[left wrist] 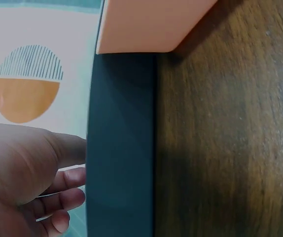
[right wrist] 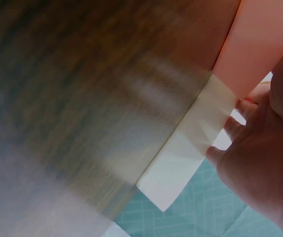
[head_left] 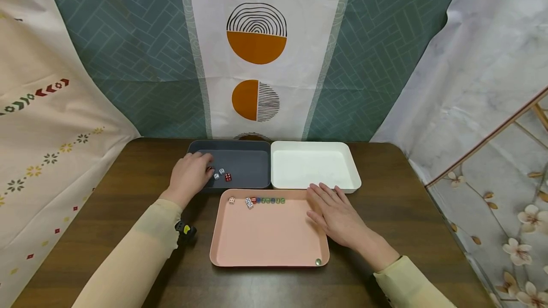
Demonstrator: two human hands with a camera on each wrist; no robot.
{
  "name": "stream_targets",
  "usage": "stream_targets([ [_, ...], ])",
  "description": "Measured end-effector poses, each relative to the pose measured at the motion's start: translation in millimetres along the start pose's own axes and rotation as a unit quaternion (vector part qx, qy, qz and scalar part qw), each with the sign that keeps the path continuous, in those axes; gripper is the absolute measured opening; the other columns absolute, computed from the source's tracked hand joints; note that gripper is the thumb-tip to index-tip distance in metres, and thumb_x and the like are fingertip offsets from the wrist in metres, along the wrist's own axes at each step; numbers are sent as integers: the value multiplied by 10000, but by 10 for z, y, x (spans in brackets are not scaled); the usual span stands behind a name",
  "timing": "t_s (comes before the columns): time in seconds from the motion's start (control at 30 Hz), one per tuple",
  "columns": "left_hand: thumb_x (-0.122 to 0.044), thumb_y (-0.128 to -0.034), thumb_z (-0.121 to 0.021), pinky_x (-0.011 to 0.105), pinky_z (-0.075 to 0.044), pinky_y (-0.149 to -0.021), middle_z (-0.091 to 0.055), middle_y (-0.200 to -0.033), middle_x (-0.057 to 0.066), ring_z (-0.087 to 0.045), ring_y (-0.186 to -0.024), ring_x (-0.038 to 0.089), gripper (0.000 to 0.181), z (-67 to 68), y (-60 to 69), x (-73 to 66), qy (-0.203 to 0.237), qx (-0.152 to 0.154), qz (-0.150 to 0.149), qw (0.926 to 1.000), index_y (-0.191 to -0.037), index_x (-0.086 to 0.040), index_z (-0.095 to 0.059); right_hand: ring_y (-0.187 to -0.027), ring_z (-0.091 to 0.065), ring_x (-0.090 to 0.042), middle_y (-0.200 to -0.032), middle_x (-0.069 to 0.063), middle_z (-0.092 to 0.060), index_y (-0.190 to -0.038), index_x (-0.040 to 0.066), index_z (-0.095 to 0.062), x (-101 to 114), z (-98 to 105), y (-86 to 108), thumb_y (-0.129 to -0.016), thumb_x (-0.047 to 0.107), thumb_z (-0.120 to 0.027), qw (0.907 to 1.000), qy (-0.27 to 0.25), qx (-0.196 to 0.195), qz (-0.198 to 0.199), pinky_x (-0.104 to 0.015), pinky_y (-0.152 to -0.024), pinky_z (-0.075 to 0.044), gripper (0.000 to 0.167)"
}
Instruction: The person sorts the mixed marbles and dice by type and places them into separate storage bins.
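In the head view my left hand point(head_left: 190, 175) reaches into the left part of the dark grey tray point(head_left: 250, 158). A red die point(head_left: 209, 168) sits by its thumb and forefinger; whether they grip it is hidden. White dice point(head_left: 216, 176) and another red die point(head_left: 228, 177) lie just right of the fingertips. The left wrist view has the fingertips hidden behind the tray wall. My right hand point(head_left: 336, 215), fingers extended, rests over the pink tray's point(head_left: 269, 236) right side, fingertips by the white tray point(head_left: 314, 158). Along the pink tray's back are several dice point(head_left: 250, 205) and glass pieces point(head_left: 273, 200).
A single green glass piece point(head_left: 318, 261) lies in the pink tray's front right corner. All three trays stand close together on a dark wooden table point(head_left: 394, 194). Patterned cloth point(head_left: 128, 51) hangs behind the table and at both sides.
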State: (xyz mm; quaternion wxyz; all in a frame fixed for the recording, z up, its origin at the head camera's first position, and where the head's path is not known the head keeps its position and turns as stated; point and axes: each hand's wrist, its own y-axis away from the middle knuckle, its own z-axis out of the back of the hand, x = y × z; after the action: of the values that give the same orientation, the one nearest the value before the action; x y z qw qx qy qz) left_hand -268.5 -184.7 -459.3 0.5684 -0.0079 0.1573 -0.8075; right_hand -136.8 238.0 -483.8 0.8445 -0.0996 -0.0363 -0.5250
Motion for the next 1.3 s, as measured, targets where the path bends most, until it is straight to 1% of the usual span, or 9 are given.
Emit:
stream_targets([
  [0.23, -120, -974, -849, 610, -581, -947, -740, -1181, 237, -680, -1075, 443, 315, 59, 12, -43, 45, -118, -86, 9999, -1248, 11, -771, -1640, -309, -382, -1744, -127, -417, -1679, 38, -450, 6, 12, -4, -1121, 426, -633, 10000, -15, 18, -31, -649, -1321, -174, 703],
  [0.53, -134, -968, -864, 612, -575, -965, -736, -1205, 234, -674, -1101, 443, 332, 133, 59, -115, 0, -192, -158, 9997, -1253, 13, -778, -1638, -314, -381, -1740, -132, -422, -1678, 34, -448, 11, 2, -8, -1124, 416, -630, 10000, -3, -9, 3, -646, -1320, -179, 697],
  [0.8, -124, -957, -873, 579, -590, -936, -745, -1186, 221, -682, -1076, 425, 345, 210, 117, -192, -2, -399, -406, 9984, -1254, 24, -778, -1637, -315, -380, -1740, -131, -422, -1678, 37, -450, 9, -3, 2, -1125, 415, -630, 10000, 34, -25, 19, -650, -1315, -196, 694],
  [1.07, -126, -939, -895, 564, -603, -919, -758, -1156, 206, -700, -1054, 412, 346, 290, 213, -298, 30, -618, -670, 9958, -1234, 16, -784, -1633, -324, -384, -1736, -135, -427, -1671, 28, -458, 9, -1, -2, -1123, 407, -635, 10000, 36, -60, 50, -651, -1314, -200, 689],
  [1.3, -130, -928, -908, 544, -612, -882, -767, -1128, 177, -711, -1034, 391, 343, 318, 292, -364, -2, -769, -839, 9935, -1223, 5, -795, -1630, -327, -393, -1736, -140, -426, -1669, 26, -460, 21, 11, -2, -1119, 404, -642, 10000, 23, -37, 10, -654, -1314, -196, 692],
])
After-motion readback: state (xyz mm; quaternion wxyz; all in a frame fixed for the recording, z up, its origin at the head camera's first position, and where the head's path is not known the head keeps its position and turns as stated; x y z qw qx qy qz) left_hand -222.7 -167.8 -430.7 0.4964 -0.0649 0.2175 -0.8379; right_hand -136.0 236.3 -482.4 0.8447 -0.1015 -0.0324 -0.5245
